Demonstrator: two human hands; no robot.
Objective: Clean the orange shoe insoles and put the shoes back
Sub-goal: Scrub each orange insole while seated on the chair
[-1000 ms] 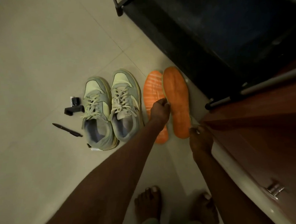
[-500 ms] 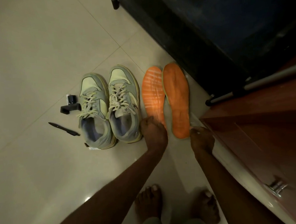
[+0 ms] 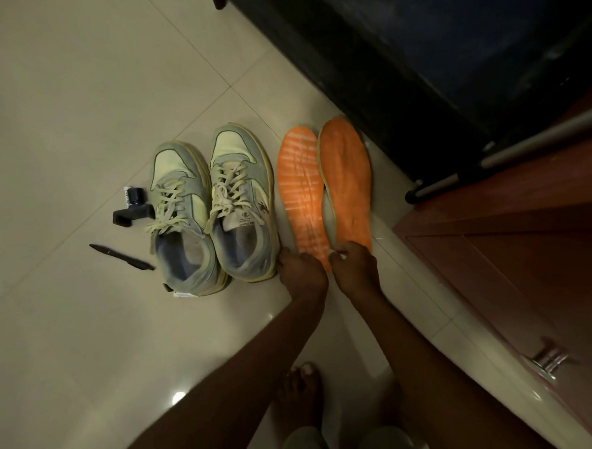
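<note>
Tiled floor (image 3: 75,98) is carrying two shoes (image 3: 211,208) left of two insoles (image 3: 323,188); left hand (image 3: 302,275) and right hand (image 3: 355,269) are curling over the near heel ends, grip unclear.

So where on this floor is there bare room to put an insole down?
Bare tile lies left of the pen and black clip, and beyond the shoes' toes. It is crowded where the insoles sit between the shoes and the dark cabinet, with both hands at their heels.
</note>
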